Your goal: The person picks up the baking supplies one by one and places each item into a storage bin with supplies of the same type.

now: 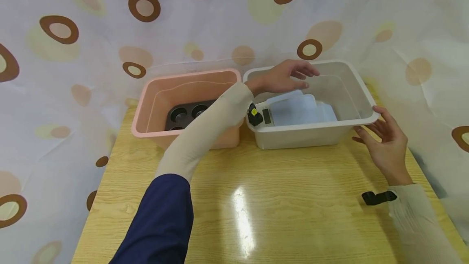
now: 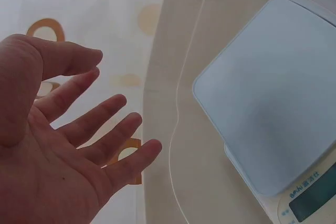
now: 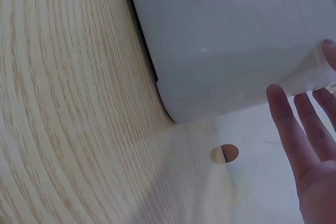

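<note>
My left hand (image 1: pixel 289 75) hovers over the back of a white plastic bin (image 1: pixel 298 137), fingers spread and holding nothing; in the left wrist view the palm (image 2: pixel 63 166) shows. Below it in the bin lies a kitchen scale (image 2: pixel 268 98) with a pale blue top and a dark display. Other pale flat pieces (image 1: pixel 327 112) lie beside it; their kind is unclear. At the bin's front right corner is my right hand (image 1: pixel 388 146). Its loosely bent fingers (image 3: pixel 291 135) touch or nearly touch the bin's outer wall without gripping it.
A pink bin (image 1: pixel 146 113) stands left of the white one, with a dark muffin tin (image 1: pixel 188 111) inside, partly hidden by my left arm. Both bins are on a wooden table (image 1: pixel 293 199). A patterned sheet (image 1: pixel 220 23) hangs behind them.
</note>
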A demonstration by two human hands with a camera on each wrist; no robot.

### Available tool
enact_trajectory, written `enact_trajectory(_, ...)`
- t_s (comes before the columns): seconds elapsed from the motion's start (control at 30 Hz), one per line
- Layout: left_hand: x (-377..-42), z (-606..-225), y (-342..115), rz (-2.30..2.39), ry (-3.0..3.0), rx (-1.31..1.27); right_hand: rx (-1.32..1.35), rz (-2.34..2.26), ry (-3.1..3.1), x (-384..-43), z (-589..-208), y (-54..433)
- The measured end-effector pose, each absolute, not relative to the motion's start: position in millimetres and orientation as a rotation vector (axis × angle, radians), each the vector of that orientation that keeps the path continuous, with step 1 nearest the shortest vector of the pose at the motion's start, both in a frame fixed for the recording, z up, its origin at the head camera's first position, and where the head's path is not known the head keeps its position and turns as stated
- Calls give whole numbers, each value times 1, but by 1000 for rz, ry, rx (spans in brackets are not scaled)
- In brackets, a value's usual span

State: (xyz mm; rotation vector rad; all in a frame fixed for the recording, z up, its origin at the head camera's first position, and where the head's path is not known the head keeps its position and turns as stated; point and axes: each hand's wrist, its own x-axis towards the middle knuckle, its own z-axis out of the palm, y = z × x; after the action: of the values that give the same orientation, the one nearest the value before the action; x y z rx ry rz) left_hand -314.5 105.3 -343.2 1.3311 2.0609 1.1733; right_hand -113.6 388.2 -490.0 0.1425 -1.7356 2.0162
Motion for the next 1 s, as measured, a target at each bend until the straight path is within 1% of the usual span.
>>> enact_trajectory(0.27,-310,-339,94,1158,2029,1269,144,2014,-1729,-114,-490,387)
enact_trajectory(0.67,-302,-335,76,1146,2059,1266,104,2017,-1740,-114,-490,387)
enact_trajectory(1.0,-293,-333,53,1148,2104,1261,124,2012,-1719,-114,-485,386)
